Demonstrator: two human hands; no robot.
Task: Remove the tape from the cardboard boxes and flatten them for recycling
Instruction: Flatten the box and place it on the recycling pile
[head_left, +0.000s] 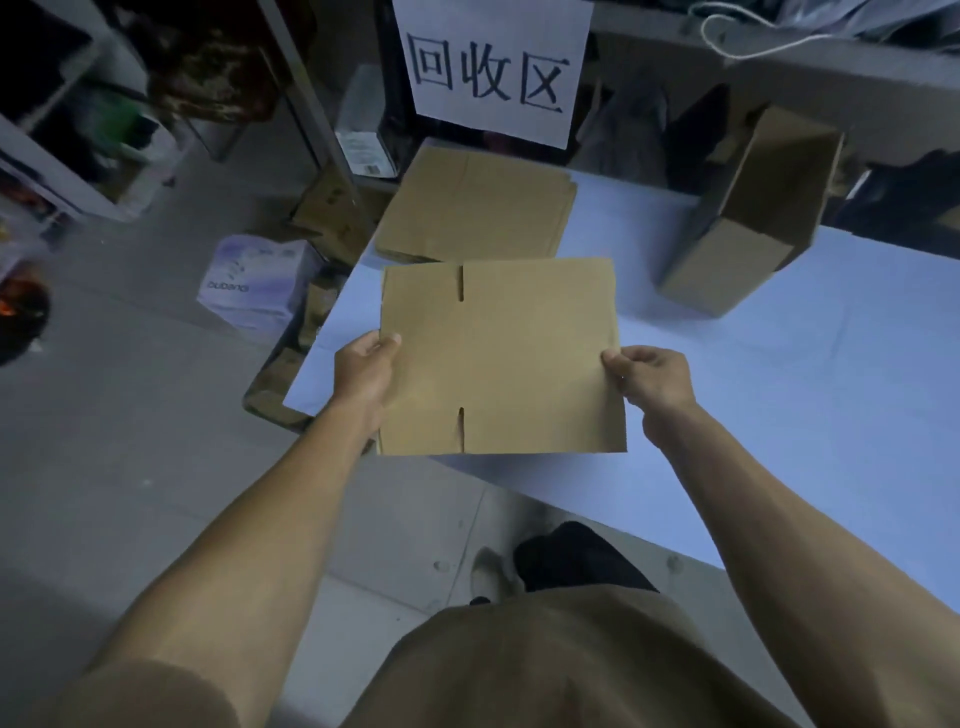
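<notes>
the flattened cardboard box hangs level above the near corner of the pale blue surface, the left hand pinching its left edge and the right hand pinching its right edge. the step looks like carrying it to the stack of flattened boxes lying under the recycling sign. keep it level, square its edges over the stack, then lower it. an unflattened box waits at the right.
</notes>
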